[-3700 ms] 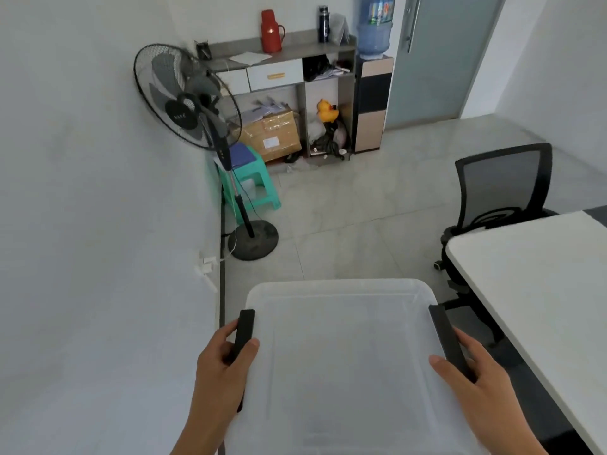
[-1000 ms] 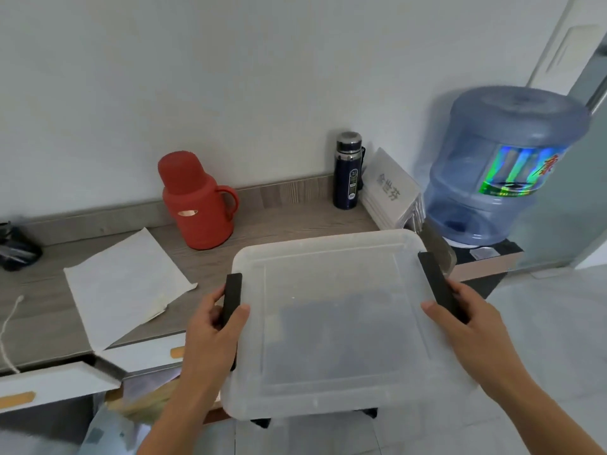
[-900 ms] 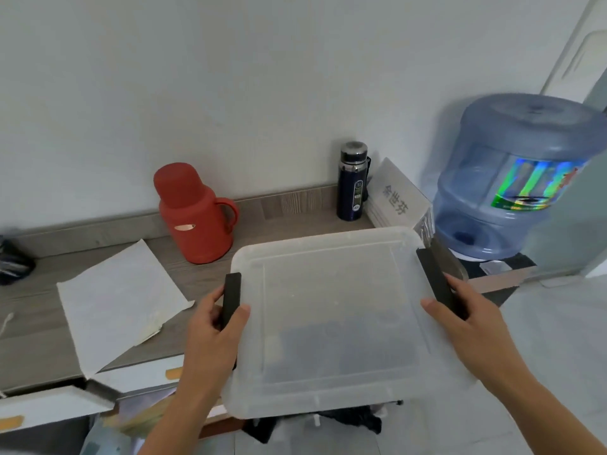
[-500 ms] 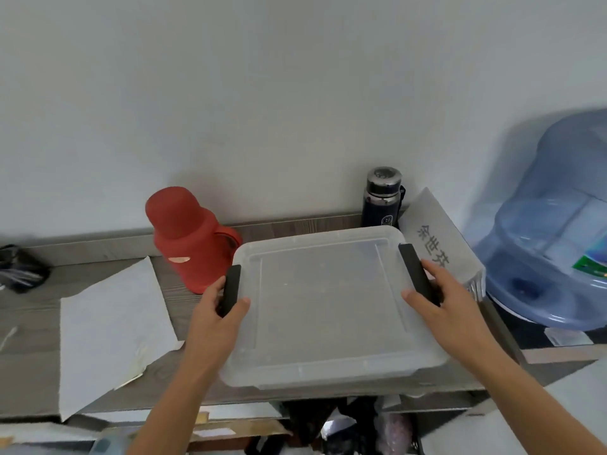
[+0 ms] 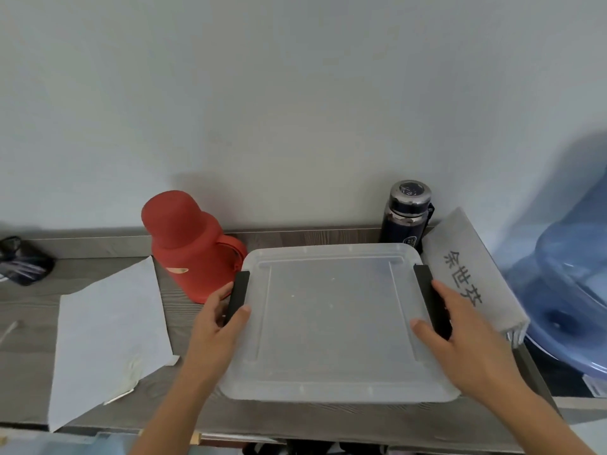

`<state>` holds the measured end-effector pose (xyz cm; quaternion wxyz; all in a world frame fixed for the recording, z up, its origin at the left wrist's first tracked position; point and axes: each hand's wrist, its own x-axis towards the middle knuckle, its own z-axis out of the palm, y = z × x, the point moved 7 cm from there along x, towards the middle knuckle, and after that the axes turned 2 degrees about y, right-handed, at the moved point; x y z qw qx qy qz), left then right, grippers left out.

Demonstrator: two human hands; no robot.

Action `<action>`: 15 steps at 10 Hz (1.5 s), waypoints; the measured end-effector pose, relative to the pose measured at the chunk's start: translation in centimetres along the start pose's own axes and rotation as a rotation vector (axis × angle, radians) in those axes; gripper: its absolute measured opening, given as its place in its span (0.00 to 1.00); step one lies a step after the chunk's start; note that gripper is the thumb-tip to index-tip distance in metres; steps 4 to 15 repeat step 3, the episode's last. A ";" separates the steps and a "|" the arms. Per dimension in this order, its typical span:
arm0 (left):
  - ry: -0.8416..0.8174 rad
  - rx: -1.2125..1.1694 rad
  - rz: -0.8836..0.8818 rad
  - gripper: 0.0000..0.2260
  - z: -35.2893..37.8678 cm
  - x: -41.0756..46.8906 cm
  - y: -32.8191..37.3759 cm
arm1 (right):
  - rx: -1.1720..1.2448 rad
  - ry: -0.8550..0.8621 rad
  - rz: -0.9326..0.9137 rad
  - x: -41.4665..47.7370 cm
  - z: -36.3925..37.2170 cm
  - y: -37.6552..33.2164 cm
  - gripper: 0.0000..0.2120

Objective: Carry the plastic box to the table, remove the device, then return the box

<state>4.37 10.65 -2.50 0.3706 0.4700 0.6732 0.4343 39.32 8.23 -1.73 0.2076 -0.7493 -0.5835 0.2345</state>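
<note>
A translucent plastic box (image 5: pixel 331 320) with a closed lid and black side latches sits on the grey wooden shelf top (image 5: pixel 184 326), between a red flask and a folded grey cloth. My left hand (image 5: pixel 218 326) grips its left latch, thumb on the lid. My right hand (image 5: pixel 460 336) holds the right latch the same way. Nothing shows through the lid; no device is in view.
A red thermos jug (image 5: pixel 184 244) stands just left of the box. A dark bottle (image 5: pixel 405 215) is behind it at the wall. A grey cloth with characters (image 5: pixel 466 274) and a blue water bottle (image 5: pixel 571 300) are right. White paper (image 5: pixel 105 339) lies left.
I carried the box across the room to the shelf. Over the last second it moved forward over the shelf top and came down onto it between the jug and the cloth.
</note>
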 end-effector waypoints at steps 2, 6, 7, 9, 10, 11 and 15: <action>0.036 -0.031 -0.095 0.09 -2.9 -0.7 -2.8 | 0.284 0.290 -0.191 -0.4 -8.0 -5.7 0.23; 0.027 0.029 -0.153 0.09 -4.9 -1.9 -5.3 | 0.643 0.410 -0.396 -1.7 -14.9 -10.5 0.12; 0.027 0.029 -0.153 0.09 -4.9 -1.9 -5.3 | 0.643 0.410 -0.396 -1.7 -14.9 -10.5 0.12; 0.027 0.029 -0.153 0.09 -4.9 -1.9 -5.3 | 0.643 0.410 -0.396 -1.7 -14.9 -10.5 0.12; 0.027 0.029 -0.153 0.09 -4.9 -1.9 -5.3 | 0.643 0.410 -0.396 -1.7 -14.9 -10.5 0.12; 0.027 0.029 -0.153 0.09 -4.9 -1.9 -5.3 | 0.643 0.410 -0.396 -1.7 -14.9 -10.5 0.12; 0.027 0.029 -0.153 0.09 -4.9 -1.9 -5.3 | 0.643 0.410 -0.396 -1.7 -14.9 -10.5 0.12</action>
